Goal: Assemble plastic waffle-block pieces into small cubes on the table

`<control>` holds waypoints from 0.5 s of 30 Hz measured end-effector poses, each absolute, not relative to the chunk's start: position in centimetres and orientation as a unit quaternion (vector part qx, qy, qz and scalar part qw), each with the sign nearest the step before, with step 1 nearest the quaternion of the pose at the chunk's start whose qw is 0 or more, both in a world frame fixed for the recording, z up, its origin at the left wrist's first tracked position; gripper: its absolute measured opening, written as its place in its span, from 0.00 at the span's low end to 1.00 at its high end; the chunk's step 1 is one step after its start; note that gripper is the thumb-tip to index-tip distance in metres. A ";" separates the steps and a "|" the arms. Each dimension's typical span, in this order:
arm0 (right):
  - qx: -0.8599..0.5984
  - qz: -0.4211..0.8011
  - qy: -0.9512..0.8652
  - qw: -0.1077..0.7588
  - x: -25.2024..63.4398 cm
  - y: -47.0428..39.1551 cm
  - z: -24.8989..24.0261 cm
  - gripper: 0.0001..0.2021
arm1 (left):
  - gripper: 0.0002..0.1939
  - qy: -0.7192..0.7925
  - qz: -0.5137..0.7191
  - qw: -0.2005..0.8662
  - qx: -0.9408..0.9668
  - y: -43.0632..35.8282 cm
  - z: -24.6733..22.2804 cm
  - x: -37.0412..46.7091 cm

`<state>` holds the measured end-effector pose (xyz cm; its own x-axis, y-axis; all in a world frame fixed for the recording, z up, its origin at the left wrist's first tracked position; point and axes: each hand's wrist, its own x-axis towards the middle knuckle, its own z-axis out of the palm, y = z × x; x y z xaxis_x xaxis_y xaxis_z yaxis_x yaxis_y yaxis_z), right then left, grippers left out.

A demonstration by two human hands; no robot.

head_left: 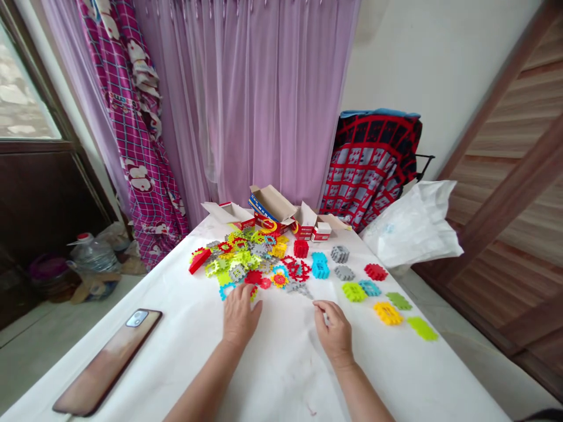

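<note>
My left hand (240, 316) lies palm down at the near edge of a heap of plastic gear pieces (241, 259), its fingers stretched out over some of them. A blue gear ring (226, 291) shows beside its fingertips. My right hand (335, 333) is closed in a pinch, thumb against index finger; anything held there is too small to make out. Just beyond its fingertips lies a grey toothed piece (299, 288); I cannot tell whether they touch. A red and yellow gear (280, 279) lies between the hands, farther back.
Sorted stacks stand at right, among them blue (320, 266), lime (354, 292) and yellow (387, 313) ones. Opened cardboard boxes (272, 214) line the table's back. A phone (109, 360) lies at left. A white bag (411, 225) stands beside the right edge.
</note>
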<state>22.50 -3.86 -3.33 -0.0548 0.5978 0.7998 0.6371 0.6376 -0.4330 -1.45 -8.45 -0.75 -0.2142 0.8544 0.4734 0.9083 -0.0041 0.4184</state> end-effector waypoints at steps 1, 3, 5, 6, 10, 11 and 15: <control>-0.427 -0.010 -0.726 0.539 22.5 -3.9 -3.3 0.10 | 0.19 -0.721 -0.329 0.047 -0.609 -8.4 -0.8 -1.9; -0.426 0.008 -0.731 0.533 22.3 -3.8 -3.2 0.10 | 0.21 -0.739 -0.321 0.049 -0.590 -8.3 -0.7 -2.4; -0.424 0.022 -0.736 0.527 22.0 -3.7 -3.2 0.10 | 0.19 -0.744 -0.318 0.041 -0.587 -8.1 -0.7 -2.6; -0.425 0.027 -0.736 0.526 21.9 -3.7 -3.2 0.10 | 0.17 -0.743 -0.319 0.034 -0.587 -8.1 -0.6 -2.6; -0.427 0.041 -0.729 0.533 21.8 -3.9 -3.1 0.10 | 0.12 -0.731 -0.345 -0.023 -0.588 -8.0 -0.1 -2.4; -0.423 0.044 -0.729 0.536 21.7 -4.0 -3.1 0.10 | 0.11 -0.729 -0.357 -0.042 -0.583 -8.0 0.0 -2.4; -0.408 0.051 -0.734 0.541 21.2 -4.3 -3.3 0.09 | 0.11 -0.724 -0.423 -0.123 -0.531 -7.1 0.6 -2.1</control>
<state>21.17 -4.27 -3.27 -0.0814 0.6530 0.7530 0.5435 0.6623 -0.5156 -2.13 -7.06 0.56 -0.4068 0.8722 0.2717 0.6643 0.0783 0.7433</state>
